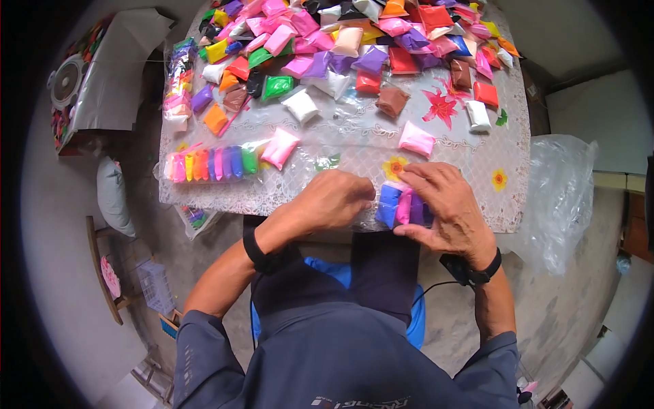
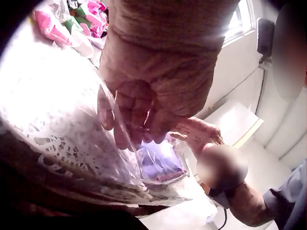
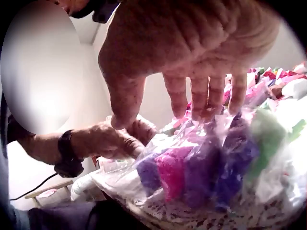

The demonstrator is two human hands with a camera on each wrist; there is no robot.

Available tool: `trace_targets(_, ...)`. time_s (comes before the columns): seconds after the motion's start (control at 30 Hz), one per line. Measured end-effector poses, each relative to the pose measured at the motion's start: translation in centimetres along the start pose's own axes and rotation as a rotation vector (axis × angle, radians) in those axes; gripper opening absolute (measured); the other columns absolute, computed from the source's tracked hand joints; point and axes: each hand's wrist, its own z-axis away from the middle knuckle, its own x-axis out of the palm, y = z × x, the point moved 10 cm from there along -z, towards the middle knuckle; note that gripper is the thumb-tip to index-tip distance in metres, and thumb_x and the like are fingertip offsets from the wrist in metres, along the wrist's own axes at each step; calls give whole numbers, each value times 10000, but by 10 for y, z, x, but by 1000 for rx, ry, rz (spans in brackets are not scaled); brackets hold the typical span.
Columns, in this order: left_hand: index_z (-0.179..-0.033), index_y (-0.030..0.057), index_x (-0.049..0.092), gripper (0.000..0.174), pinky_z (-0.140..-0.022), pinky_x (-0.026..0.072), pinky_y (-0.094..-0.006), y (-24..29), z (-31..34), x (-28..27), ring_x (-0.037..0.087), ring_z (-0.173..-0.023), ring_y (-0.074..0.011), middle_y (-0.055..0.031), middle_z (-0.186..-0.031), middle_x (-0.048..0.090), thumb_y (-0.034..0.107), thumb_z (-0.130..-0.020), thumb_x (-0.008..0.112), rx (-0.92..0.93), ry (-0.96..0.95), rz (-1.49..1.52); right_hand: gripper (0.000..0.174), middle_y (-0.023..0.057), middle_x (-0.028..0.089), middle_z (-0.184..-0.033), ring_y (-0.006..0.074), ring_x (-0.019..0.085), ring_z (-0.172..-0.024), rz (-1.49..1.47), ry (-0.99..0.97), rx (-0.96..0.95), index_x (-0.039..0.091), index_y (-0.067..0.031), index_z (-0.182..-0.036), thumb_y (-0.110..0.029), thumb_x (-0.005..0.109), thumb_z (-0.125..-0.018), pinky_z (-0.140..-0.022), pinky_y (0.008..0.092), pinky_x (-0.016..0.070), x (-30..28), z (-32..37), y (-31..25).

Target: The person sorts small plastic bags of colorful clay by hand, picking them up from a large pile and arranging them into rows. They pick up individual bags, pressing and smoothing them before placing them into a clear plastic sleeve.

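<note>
A clear plastic bag holding blue, pink and purple packets (image 1: 405, 206) lies at the table's front edge. The left hand (image 1: 335, 199) pinches the bag's clear film at its left side, fingers curled; in the left wrist view the film runs up beside the left hand (image 2: 153, 96). Over the bag's right end is the right hand (image 1: 449, 208), fingers spread, thumb at the near side. In the right wrist view the fingers of the right hand (image 3: 187, 62) reach down to the top of the packets (image 3: 196, 167), and a green packet (image 3: 266, 139) shows on the right.
A heap of colourful packets (image 1: 347, 41) covers the table's far part. Pink packets (image 1: 280, 148) (image 1: 416, 140) lie nearer. A filled bag of several colours (image 1: 211, 164) sits at the left, another (image 1: 180, 85) behind it. Clear plastic (image 1: 560, 198) hangs at the table's right side.
</note>
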Motion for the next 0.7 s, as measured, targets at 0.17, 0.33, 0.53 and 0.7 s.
trace_targets(0.17, -1225, 35, 660, 414, -893, 569, -426, 2, 4, -4, 708, -975, -363, -182, -1168, 700, 141, -838, 759, 5, 70, 96, 674, 201, 670, -1230, 404, 622, -1149, -32, 175, 189, 640, -17, -1292, -370, 852, -758, -999, 470, 487, -33, 32, 34)
trace_targets(0.33, -1450, 74, 510, 688, -993, 540, -434, 28, -4, 0, 634, -1189, -373, -191, -1439, 555, 184, -829, 785, 147, 53, 44, 536, 201, 687, -1218, 394, 635, -1158, -119, 226, 278, 661, -12, -1256, -225, 832, -794, -1000, 444, 494, -30, 61, 59)
trace_targets(0.53, -1537, 90, 412, 869, -1077, 467, -468, 29, -13, 16, 545, -1310, -412, -201, -1525, 485, 297, -803, 829, 121, -65, 33, 477, 191, 692, -1211, 365, 640, -1158, -200, 264, 327, 669, -10, -1255, -141, 803, -817, -1004, 423, 498, -19, 71, 74)
trace_targets(0.7, -1557, 60, 360, 1034, -1063, 452, -486, 42, -9, 15, 538, -1302, -440, -236, -1524, 472, 422, -735, 872, 218, 4, -68, 543, 166, 692, -1214, 351, 617, -1184, -146, 212, 274, 676, -18, -1262, -275, 832, -810, -1054, 431, 460, -17, 63, 67)
